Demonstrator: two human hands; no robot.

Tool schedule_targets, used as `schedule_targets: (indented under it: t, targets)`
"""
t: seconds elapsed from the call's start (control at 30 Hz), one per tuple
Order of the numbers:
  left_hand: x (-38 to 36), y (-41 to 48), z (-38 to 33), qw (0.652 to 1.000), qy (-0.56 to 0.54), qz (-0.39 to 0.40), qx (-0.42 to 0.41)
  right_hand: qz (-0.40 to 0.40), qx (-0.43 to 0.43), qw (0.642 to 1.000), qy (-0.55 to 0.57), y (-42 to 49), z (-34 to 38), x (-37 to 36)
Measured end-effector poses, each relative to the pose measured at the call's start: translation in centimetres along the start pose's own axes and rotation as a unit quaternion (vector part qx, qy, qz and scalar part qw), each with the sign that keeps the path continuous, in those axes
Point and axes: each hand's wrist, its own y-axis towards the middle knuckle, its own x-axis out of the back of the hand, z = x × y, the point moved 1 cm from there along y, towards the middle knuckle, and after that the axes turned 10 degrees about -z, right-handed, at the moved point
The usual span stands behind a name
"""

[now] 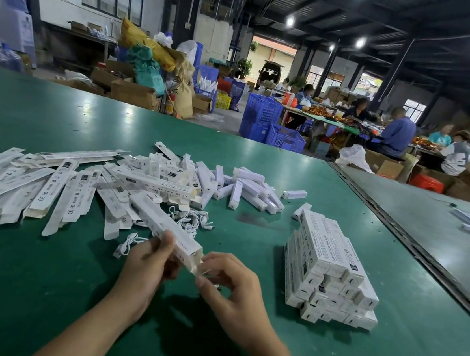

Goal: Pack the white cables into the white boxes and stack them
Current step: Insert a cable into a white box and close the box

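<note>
My left hand (147,267) grips a long white box (163,225) near its open near end, the box slanting away to the upper left. At that open end my right hand (229,283) pinches something small and white, which I cannot tell apart from the box flap. Loose white cables (193,220) lie bunched just behind the box, and another cable (126,246) lies left of my left hand. A stack of filled white boxes (332,269) stands to the right of my hands.
Flat unfolded box sleeves (28,185) spread over the green table (37,286) on the left. A heap of small white parts (244,189) lies behind. A gap and a second table (430,219) run along the right. People work at distant tables.
</note>
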Motion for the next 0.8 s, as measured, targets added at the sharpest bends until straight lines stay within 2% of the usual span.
schedule_targets:
  t: [0.07, 0.13, 0.3, 0.43, 0.63, 0.8]
  targets:
    - [-0.2, -0.4, 0.0, 0.997, 0.045, 0.022, -0.051, 0.010, 0.008, 1.000, -0.001, 0.0, 0.0, -0.1]
    - [-0.5, -0.7, 0.0, 0.996, 0.055, 0.035, -0.060, 0.011, 0.001, 1.000, -0.006, 0.0, -0.1, -0.1]
    - [-0.3, -0.3, 0.6, 0.991, 0.077, 0.011, -0.107, 0.004, -0.032, 0.999, -0.003, 0.0, -0.4, -0.1]
    - [0.4, 0.0, 0.3, 0.976, 0.118, 0.084, -0.160, -0.030, -0.038, 0.999, -0.003, 0.1, -0.3, 0.1]
    - [0.4, -0.3, -0.2, 0.973, 0.116, 0.136, -0.146, -0.002, 0.043, 0.998, -0.054, 0.2, 0.1, 0.2]
    - [0.5, -0.6, -0.6, 0.973, 0.129, 0.138, -0.130, -0.008, 0.037, 0.997, -0.070, 0.2, -0.5, 0.5]
